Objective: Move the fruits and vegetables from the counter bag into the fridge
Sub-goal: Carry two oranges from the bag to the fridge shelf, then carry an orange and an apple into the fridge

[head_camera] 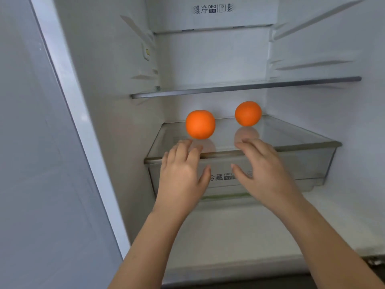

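Two oranges rest on the glass shelf [291, 134] inside the open fridge. The left orange [200, 124] sits nearer the front, the right orange [248, 113] further back. My left hand [183, 174] hovers just in front of the left orange, fingers spread, holding nothing. My right hand [262, 170] is level with it at the shelf's front edge, below the right orange, also spread and holding nothing. Neither hand touches an orange. The counter bag is out of view.
A clear drawer [302, 170] with printed lettering hangs under the glass shelf. A second glass shelf [245, 87] spans the fridge higher up. The fridge door [37, 142] stands open on the left. White fridge walls close in both sides.
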Tool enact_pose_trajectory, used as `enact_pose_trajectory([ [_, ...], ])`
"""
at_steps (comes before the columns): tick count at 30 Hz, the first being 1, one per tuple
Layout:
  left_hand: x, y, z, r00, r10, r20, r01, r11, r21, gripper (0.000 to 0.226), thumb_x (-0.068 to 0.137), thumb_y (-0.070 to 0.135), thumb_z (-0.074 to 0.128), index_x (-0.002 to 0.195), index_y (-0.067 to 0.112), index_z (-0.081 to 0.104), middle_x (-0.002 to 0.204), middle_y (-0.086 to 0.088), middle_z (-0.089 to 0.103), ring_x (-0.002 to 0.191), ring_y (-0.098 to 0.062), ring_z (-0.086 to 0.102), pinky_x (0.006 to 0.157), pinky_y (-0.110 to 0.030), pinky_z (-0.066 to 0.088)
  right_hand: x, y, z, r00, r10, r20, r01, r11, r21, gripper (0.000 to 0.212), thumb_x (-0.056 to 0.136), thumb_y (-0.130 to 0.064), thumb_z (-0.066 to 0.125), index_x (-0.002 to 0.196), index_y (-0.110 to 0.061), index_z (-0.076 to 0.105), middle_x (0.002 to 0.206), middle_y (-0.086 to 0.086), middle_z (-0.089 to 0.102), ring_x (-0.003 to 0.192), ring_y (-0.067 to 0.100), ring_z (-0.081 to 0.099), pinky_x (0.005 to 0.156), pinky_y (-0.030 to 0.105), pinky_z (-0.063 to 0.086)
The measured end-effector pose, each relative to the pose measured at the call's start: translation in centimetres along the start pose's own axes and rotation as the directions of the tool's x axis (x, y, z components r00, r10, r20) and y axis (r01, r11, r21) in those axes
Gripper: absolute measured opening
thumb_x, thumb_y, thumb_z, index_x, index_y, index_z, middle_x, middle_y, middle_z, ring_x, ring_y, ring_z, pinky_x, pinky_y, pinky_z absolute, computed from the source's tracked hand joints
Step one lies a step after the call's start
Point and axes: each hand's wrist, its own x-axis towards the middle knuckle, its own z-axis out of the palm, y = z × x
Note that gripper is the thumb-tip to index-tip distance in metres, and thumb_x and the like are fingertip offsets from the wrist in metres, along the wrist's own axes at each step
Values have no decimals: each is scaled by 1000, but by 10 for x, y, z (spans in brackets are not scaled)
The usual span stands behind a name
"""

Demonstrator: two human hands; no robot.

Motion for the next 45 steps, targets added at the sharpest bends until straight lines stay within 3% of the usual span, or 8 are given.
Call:
enact_pose_trajectory([
  [5, -39, 3, -9, 998, 45, -34, -45, 999, -9, 42, 79, 31, 46, 107, 4, 62, 115, -18, 61, 104, -36, 58, 87, -49, 48, -33, -30, -5, 1000, -13, 10, 14, 998, -61, 45, 77, -33, 43, 104, -3, 63, 106, 17, 64, 98, 35, 58, 81, 45, 49],
  [11, -83, 19, -23, 998, 3, -62, -1, 999, 40, 37, 80, 27, 47, 104, 4, 64, 113, -18, 62, 103, -36, 59, 85, -48, 48, -65, -48, -7, 992, -88, 93, 91, 996, -26, 45, 78, -32, 43, 106, -4, 63, 105, 15, 64, 97, 34, 59, 81, 47, 50],
  [19, -138, 40, -51, 972, -200, -123, 220, 957, 189, 37, 83, 27, 45, 104, 4, 64, 112, -17, 64, 102, -35, 60, 85, -46, 49, -91, -63, -7, 955, -254, 150, 240, 965, 103, 35, 73, -15, 71, 104, -1, 64, 106, 19, 64, 98, 38, 60, 83, 50, 48],
  [23, -177, 47, -71, 932, -331, -146, 360, 891, 276, 37, 82, 26, 45, 105, 4, 64, 115, -17, 63, 107, -35, 58, 86, -47, 49, -109, -90, -6, 907, -398, 141, 349, 895, 279, 34, 73, -15, 72, 103, -2, 65, 106, 15, 65, 99, 35, 60, 82, 47, 50],
  [27, -219, 50, -99, 881, -450, -142, 469, 799, 377, 36, 82, 26, 45, 105, 5, 63, 115, -16, 63, 109, -35, 58, 83, -50, 49, -127, -126, 0, 858, -497, 127, 392, 794, 464, 32, 73, -20, 59, 101, -3, 65, 104, 14, 66, 96, 34, 61, 78, 46, 51],
  [33, -270, 61, -152, 772, -591, -234, 615, 602, 510, 39, 82, 30, 42, 106, 6, 63, 115, -14, 63, 109, -33, 58, 85, -51, 49, -155, -185, -3, 768, -634, 85, 463, 642, 611, 33, 75, -16, 69, 104, -1, 64, 106, 17, 65, 100, 36, 61, 80, 53, 50],
  [37, -315, 77, -197, 675, -667, -316, 701, 445, 558, 40, 81, 30, 42, 106, 7, 63, 115, -14, 63, 108, -33, 59, 83, -52, 50, -181, -237, -17, 691, -722, 14, 508, 500, 702, 34, 75, -21, 61, 102, 0, 65, 104, 17, 66, 98, 36, 62, 78, 52, 51],
  [45, -408, 143, -295, 477, -703, -527, 805, 110, 582, 41, 79, 33, 44, 107, 10, 63, 113, -11, 65, 105, -30, 61, 85, -47, 49, -262, -333, -94, 559, -821, -117, 532, 248, 809, 41, 79, -30, 47, 105, -3, 65, 107, 14, 66, 100, 34, 62, 80, 53, 51],
])
